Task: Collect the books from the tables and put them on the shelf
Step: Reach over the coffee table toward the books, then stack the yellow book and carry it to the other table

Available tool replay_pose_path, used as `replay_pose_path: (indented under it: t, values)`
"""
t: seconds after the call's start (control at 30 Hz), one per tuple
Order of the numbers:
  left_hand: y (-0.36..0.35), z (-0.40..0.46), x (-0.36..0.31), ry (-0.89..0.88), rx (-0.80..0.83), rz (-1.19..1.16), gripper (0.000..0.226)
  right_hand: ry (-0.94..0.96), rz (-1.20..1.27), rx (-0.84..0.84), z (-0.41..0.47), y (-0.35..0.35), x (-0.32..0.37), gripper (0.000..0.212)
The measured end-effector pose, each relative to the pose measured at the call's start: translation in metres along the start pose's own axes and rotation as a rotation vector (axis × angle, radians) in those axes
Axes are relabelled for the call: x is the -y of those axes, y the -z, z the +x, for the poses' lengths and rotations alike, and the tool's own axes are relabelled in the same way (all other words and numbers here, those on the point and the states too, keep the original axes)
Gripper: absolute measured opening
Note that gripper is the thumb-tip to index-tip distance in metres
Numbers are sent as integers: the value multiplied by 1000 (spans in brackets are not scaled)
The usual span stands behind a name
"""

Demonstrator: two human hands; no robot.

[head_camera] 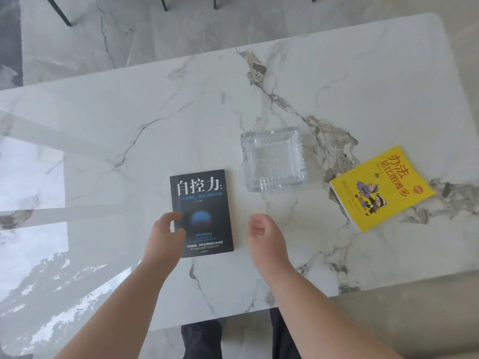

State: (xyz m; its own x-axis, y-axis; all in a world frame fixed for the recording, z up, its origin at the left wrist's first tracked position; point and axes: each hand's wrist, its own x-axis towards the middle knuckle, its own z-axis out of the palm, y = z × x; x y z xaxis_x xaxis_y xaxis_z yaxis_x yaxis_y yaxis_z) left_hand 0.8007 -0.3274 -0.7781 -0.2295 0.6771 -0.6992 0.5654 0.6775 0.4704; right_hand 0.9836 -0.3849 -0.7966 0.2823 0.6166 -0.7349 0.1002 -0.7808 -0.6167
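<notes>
A dark book (202, 212) lies flat on the marble worktop (129, 125), long axis running 12 to 6 o'clock. The left hand (163, 238), grip released, overlaps its 7 o'clock corner; the right hand (267, 235) hovers unclenched just beside its 3 o'clock edge. A glass dish (274, 159) (apparently empty) sits at 1 o'clock, a yellow book (381, 189) beyond at 3.

Black book (202, 203) flat, cover up; yellow book (381, 187) angled, well apart.

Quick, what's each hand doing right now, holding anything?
Left hand: open, fingers curled over the lower left corner of the black book, not gripping it yet.
Right hand: open, holding nothing, beside the book.
</notes>
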Motion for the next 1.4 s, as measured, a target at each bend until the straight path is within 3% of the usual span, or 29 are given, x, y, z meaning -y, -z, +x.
replay_pose_path:
  t: [0.13,0.37,0.47,0.6,0.77,0.93,1.03,1.17,1.3,1.4]
  values:
    - [-37,-27,-60,-137,52,-57,40,-84,222,-209,-22,74,-13,31]
    - [-177,-64,-169,-400,395,-17,44,-259,511,-528,3,195,-65,33]
    - [-227,-65,-197,-400,463,91,46,-323,635,-532,25,223,-80,31]
    - [-277,-49,-210,-336,564,317,55,-365,614,-469,53,245,-79,37]
    - [-301,-36,-214,-351,476,401,49,-364,565,-490,75,248,-80,36]
    - [-294,-37,-215,-208,514,458,15,-337,466,-452,76,252,-88,32]
    - [-279,-43,-210,-184,613,413,18,-351,493,-483,63,254,-85,16]
    - [-232,-58,-210,-198,595,232,26,-253,614,-528,31,246,-50,23]
    - [-147,-63,-196,-205,549,31,27,-57,694,-384,4,206,6,21]
    - [-77,-56,-168,-201,454,-58,25,42,581,-291,-9,155,40,17]
